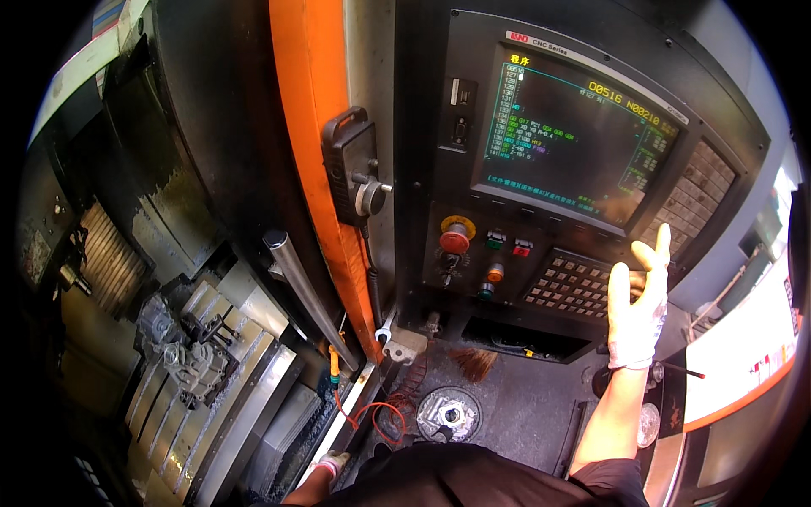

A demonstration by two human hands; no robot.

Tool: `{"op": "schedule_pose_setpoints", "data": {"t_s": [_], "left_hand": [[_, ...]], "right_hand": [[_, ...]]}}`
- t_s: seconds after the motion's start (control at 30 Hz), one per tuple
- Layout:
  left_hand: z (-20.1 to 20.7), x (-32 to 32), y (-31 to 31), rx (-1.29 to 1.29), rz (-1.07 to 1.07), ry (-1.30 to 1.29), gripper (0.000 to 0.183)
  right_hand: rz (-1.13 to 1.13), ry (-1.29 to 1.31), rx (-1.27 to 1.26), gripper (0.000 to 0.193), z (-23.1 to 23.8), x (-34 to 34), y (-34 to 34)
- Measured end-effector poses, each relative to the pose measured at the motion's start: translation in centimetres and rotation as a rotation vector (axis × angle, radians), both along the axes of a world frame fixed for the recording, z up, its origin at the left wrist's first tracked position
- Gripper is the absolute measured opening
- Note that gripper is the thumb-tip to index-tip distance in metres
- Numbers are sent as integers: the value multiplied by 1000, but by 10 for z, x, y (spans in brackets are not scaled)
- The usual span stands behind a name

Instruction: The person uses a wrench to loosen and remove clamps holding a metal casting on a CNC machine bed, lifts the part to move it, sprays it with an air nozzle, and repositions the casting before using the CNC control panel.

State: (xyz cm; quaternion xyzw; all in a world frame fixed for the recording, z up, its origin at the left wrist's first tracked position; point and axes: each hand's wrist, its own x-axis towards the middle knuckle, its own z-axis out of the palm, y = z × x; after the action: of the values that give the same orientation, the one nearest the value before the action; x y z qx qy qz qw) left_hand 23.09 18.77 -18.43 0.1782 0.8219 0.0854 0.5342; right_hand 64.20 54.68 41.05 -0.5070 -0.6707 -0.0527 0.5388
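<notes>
My right hand (644, 308), in a pale glove, is raised in front of the control panel of a milling machine. Its fingers are apart and stretched upward, and nothing is in it. Beside it are the lower-right corner of the lit screen (574, 127), a grid of keys (570, 283) and a side keypad (699, 194). Low down by the machine's door sill, my left hand (334, 462) is gloved too. It is small in view and its fingers are mostly hidden, so I cannot make out whether it grips anything.
A metal casting (196, 370) sits on the slotted machine table (169, 431) at left. A handheld control unit (353, 169) hangs on the orange door frame (308, 68), near a steel door handle (306, 291). Below the panel are a round metal part (448, 412), a brush (475, 363) and a red hose (384, 407).
</notes>
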Motion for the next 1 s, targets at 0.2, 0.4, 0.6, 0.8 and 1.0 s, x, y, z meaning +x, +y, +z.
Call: {"op": "schedule_pose_setpoints", "data": {"t_s": [0.2,0.4,0.6,0.8,1.0], "left_hand": [[8,4,9,2,-38,-15,55],[34,5,9,-22,-17,-67,60],[-6,-7,2,60,46,13,57],[-34,-20,-9,53,15,26,66],[-32,-17,-3,24,34,-46,64]], "right_hand": [[-20,-9,-13,43,0,6,0],[-14,-5,-18,43,1,6,-1],[-1,9,2,42,0,9,-1],[18,16,7,41,-1,6,1],[14,3,25,41,0,7,-1]]}}
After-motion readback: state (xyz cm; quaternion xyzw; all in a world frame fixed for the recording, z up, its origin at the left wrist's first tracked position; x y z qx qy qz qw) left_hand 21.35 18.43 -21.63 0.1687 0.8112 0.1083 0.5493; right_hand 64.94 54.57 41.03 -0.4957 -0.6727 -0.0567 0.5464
